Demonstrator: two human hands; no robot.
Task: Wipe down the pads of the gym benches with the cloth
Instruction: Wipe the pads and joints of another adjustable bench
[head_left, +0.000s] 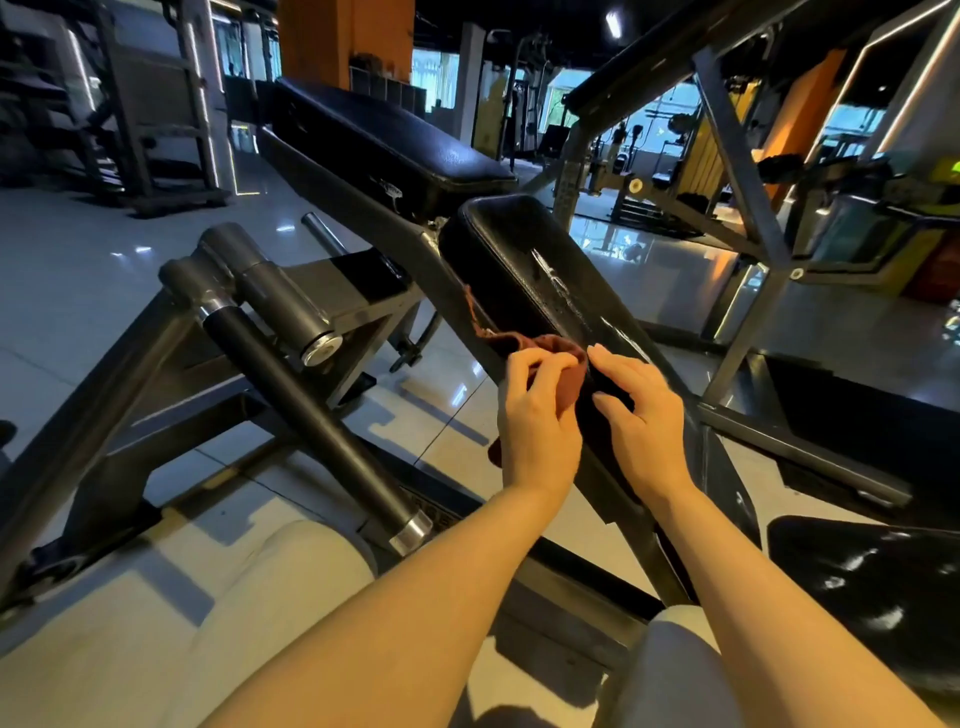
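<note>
You gripped the cloth against the near pad with your left hand while your right hand lay flat beside it.

Your left hand (537, 410) reached forward with the arm straight and the fingers curled over a fold of the reddish-brown cloth (558, 364), pinching it at the lower left edge of the near pad (535, 270). The cloth bunched under and just past your fingers, and one strip of it trailed up along the pad's left rim. Your right hand (641, 410) rested just beside it, fingers straight and spread on the black surface, grasping nothing, its fingertips touching the cloth's edge. Wet streaks shone on the pad above your hands. Farther off, the long upper pad (384, 140) sloped away on the same frame (332, 197). No writing on either pad was readable.
</note>
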